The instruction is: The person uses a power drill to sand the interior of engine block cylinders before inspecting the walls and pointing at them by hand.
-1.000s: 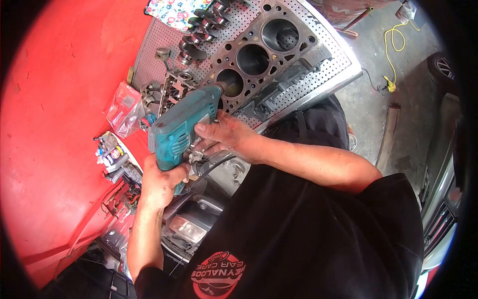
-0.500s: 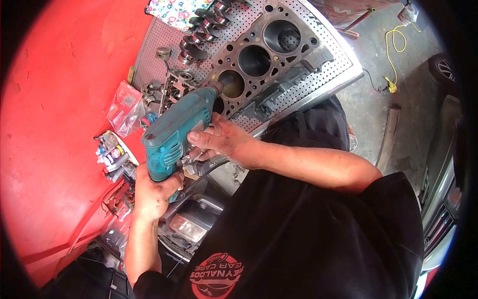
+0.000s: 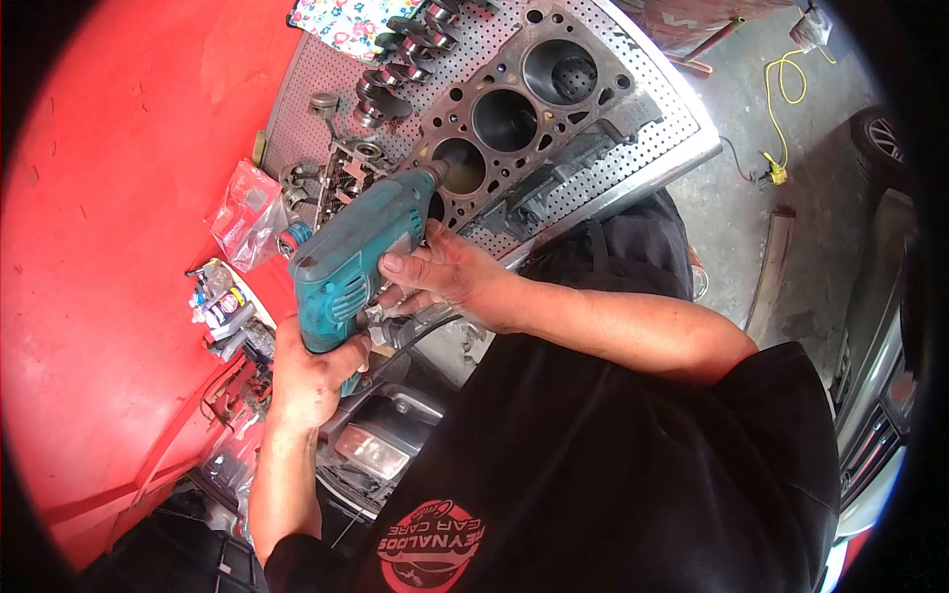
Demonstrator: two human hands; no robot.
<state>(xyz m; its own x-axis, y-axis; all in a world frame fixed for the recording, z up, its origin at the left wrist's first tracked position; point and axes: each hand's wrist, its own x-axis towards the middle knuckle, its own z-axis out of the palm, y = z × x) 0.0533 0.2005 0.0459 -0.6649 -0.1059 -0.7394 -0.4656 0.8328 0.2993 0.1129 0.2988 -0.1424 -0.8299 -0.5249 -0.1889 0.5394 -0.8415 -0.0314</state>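
A teal electric drill (image 3: 361, 255) points up and to the right into a cylinder bore of the dark engine block (image 3: 514, 119). My left hand (image 3: 311, 371) grips the drill's handle from below. Along the drill's right side lies my right hand (image 3: 440, 272), fingers wrapped on the body. The drill's tip is inside the bore nearest me and is hidden there. The block shows three round bores and sits on a perforated metal table (image 3: 652, 128).
A crankshaft (image 3: 400, 59) and small engine parts (image 3: 341, 168) lie on the table's far side. Plastic bags (image 3: 247, 212) and small bottles (image 3: 222, 306) rest on a red surface (image 3: 109, 247) at left. A yellow cable (image 3: 781, 84) lies on the floor at right.
The drill and both hands shifted slightly left and down, then back a little up and right. The drill stays in the same bore.
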